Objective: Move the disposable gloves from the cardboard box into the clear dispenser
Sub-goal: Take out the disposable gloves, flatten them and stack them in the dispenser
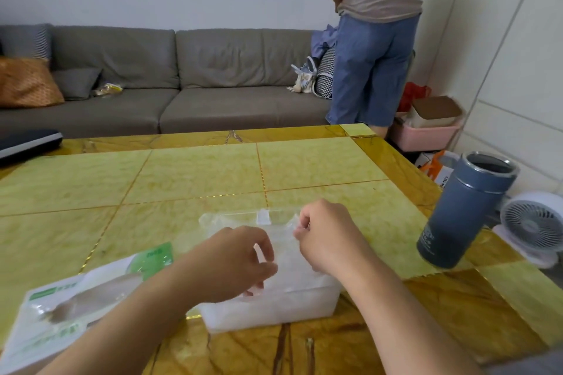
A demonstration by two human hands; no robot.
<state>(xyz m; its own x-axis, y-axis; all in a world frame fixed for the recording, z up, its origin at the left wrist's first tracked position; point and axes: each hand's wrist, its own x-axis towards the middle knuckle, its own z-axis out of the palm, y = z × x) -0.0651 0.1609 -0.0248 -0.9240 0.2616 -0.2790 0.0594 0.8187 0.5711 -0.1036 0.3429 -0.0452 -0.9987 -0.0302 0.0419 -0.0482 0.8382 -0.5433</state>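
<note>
The clear dispenser (271, 304) is set near the front edge of the yellow surface (189, 179), its lid (253, 218) tipped open at the back. Thin gloves (289, 265) are heaped inside it and are pinched by both hands: the left hand (234, 262) at the front, the right hand (327, 236) at the back right. The flattened box (79, 298) is seen beside the dispenser on the left, a blue flask (466, 213) well to the right.

This is a living room in a home. A long grey sofa (170, 82) with cushions (27, 82) stands far back by the wall. Near is a yellow table (213, 173). A small fan (533, 225) sits right.
</note>
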